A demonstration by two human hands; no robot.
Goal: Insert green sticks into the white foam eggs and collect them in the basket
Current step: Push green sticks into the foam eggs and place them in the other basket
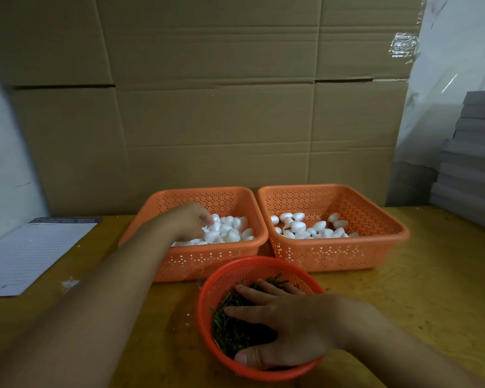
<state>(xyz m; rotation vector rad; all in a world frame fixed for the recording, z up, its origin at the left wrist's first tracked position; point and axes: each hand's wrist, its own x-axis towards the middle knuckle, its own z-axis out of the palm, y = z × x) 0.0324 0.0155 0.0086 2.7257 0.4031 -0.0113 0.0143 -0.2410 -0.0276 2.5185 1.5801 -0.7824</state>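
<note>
Cardboard sheets stand as a wall behind a yellowish wooden tabletop that carries three baskets. As for the grip, neither hand clearly holds anything yet: the left hand reaches into the left orange basket with its fingers curled down among the plain foam eggs, and whether they have closed on one I cannot tell; the right hand lies flat and spread, fingers fairly straight, on the heap of green sticks in the round red basket nearest the person. Just to the right of the left basket stands the right orange basket, holding a thinner layer of finished eggs, a few showing a bit of green stick. Judging by this, the task is partly done: some eggs are collected, but the supply basket looks fuller, so much remains. A lined sheet of paper lies at the far left, and grey boards are stacked at the right.
</note>
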